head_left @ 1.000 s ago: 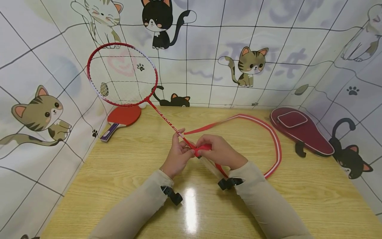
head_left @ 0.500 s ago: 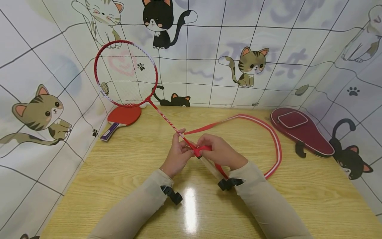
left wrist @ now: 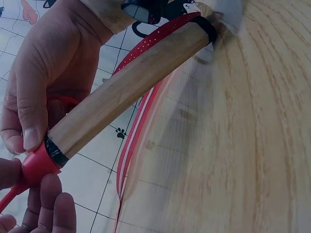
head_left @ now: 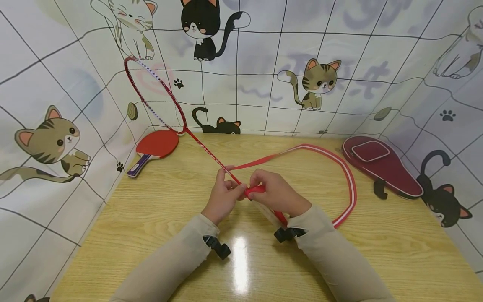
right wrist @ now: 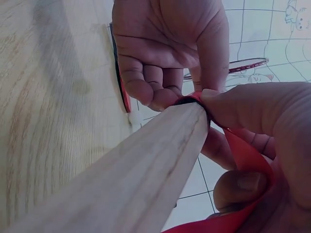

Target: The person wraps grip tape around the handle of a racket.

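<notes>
A red badminton racket [head_left: 206, 152] is held slanting over the table, its head up to the left. My left hand [head_left: 223, 197] grips it at the red cone [left wrist: 36, 167], just above the handle. The handle [left wrist: 131, 85] is bare wood with a black band at each end. Red overgrip tape [head_left: 351, 184] with a pale stripe runs in a wide loop across the table. My right hand [head_left: 279, 191] pinches the tape near its end, with its thumb [right wrist: 248, 107] pressing at the handle's top. In the right wrist view, the tape curls around a right finger.
A red table tennis bat [head_left: 157, 144] with a purple handle lies at the back left of the wooden table [head_left: 151, 218]. At the back right lies a dark red bat case [head_left: 381, 165]. Cat-patterned cloth [head_left: 256, 63] stands behind and at both sides.
The racket has turned about its shaft, so its head has gone from nearly face-on to a narrow angled oval. Both hands stay in nearly the same place, and the tape loop has barely moved.
</notes>
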`<action>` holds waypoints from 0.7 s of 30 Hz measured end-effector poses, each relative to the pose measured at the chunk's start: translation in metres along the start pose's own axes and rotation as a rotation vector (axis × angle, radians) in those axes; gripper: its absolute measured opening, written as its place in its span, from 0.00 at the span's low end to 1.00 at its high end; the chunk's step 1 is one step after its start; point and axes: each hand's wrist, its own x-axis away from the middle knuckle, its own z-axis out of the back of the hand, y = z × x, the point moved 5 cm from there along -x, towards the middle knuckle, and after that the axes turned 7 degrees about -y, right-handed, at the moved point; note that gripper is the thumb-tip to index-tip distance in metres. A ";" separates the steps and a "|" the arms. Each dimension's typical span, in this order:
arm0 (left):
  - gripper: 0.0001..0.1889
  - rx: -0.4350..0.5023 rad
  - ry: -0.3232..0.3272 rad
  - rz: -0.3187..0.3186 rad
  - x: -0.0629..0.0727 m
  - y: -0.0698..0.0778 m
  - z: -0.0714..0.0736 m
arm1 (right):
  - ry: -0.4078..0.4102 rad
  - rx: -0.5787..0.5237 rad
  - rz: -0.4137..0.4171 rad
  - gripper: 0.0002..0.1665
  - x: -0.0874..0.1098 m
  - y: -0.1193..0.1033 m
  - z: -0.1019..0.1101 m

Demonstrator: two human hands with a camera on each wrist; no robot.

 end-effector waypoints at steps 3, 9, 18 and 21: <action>0.33 -0.008 0.011 0.004 0.000 -0.001 0.000 | 0.007 0.030 0.021 0.15 -0.001 0.000 -0.001; 0.32 -0.014 0.028 0.021 0.002 0.000 0.000 | 0.005 0.038 0.045 0.15 -0.002 0.002 -0.002; 0.30 0.016 0.035 0.051 0.000 -0.003 -0.001 | -0.035 0.027 0.074 0.14 -0.001 0.003 0.000; 0.30 0.031 0.029 0.057 0.000 -0.004 -0.002 | -0.049 0.026 0.049 0.15 -0.001 0.003 -0.001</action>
